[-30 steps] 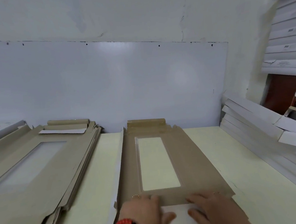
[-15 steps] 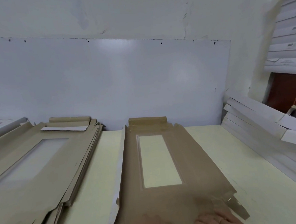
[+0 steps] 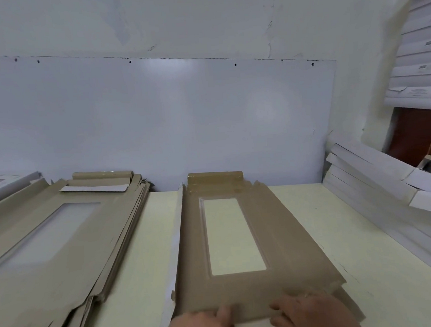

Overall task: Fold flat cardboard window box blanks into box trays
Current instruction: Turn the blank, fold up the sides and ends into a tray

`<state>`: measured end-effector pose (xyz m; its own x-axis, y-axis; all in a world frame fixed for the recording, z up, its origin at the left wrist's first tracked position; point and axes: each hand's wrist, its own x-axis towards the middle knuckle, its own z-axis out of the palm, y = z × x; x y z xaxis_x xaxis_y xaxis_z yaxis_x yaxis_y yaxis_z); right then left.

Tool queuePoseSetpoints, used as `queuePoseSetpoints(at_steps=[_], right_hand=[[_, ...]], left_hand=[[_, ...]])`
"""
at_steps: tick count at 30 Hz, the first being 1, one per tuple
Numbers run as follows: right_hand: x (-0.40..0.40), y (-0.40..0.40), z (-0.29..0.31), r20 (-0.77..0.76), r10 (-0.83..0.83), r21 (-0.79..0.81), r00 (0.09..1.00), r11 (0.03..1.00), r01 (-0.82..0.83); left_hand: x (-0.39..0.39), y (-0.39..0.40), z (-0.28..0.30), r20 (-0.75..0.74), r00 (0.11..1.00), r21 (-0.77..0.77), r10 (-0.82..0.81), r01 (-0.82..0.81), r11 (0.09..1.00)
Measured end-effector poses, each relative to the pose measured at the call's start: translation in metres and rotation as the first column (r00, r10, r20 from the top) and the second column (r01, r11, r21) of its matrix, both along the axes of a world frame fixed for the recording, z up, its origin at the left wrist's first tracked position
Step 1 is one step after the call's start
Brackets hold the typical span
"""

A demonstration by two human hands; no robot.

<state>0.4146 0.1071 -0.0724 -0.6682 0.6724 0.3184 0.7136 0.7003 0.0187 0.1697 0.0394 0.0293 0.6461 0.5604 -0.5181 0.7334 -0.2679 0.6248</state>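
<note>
At the middle of the desk [image 3: 315, 222] lies one brown window box blank [image 3: 286, 237], flat, its long side running away toward the wall. Both hands press its near edge: the left hand [image 3: 200, 325] with fingers extended on the card, the right hand [image 3: 311, 312] spread flat beside it. Thin card like this should be light, stiff across panels, willing at the creases; taking it by the side flaps seems best. One stack of blanks [image 3: 61, 240] sits left, white boxes [image 3: 380, 197] piled right.

From my feed: pale yellow desk [image 3: 315, 222], big whiteboard [image 3: 155, 121] on the wall, white flat boxes [image 3: 378, 177] stacked far right.
</note>
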Motion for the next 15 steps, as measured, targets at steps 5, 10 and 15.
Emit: queuePoseSetpoints(at_steps=[5, 10, 15], right_hand=[[-0.023, 0.008, 0.016, -0.008, -0.071, 0.207, 0.997, 0.976, 0.071], [-0.049, 0.013, 0.001, -0.015, -0.108, 0.279, 0.994, 0.954, 0.107], [-0.063, 0.011, -0.005, -0.101, -0.140, 0.135, 0.985, 0.979, 0.153]], left_hand=[[0.053, 0.013, -0.064, -0.311, 0.772, 0.683, 0.555, -0.225, 0.695], [0.048, 0.045, -0.082, -0.256, 0.767, 0.769, 0.588, -0.207, 0.605], [0.044, 0.055, -0.107, -0.195, 0.756, 0.790, 0.625, -0.257, 0.556]])
